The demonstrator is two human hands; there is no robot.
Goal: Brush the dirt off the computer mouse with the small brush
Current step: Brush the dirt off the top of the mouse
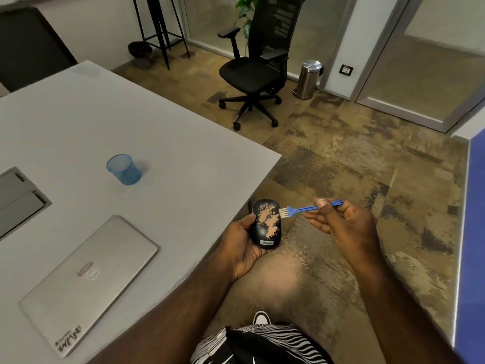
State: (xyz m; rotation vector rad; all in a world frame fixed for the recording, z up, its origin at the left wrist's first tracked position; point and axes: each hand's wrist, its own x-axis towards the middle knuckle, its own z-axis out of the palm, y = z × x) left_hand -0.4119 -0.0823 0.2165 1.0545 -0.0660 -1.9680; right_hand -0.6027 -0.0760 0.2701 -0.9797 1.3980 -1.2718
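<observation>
A black computer mouse (265,233) with patches of tan dirt on its top is held past the table's right edge, above the floor. My left hand (242,245) grips it from the left and below. A small blue brush (304,208) with pale bristles touches the mouse's upper right edge. My right hand (341,224) pinches the brush handle between thumb and fingers, to the right of the mouse.
A closed silver laptop (89,282) lies on the grey table (157,143), with a blue mesh cup (123,169) behind it. Tan dust speckles the carpet (296,256) under the mouse. A black office chair (259,64) and a steel bin (308,78) stand farther back.
</observation>
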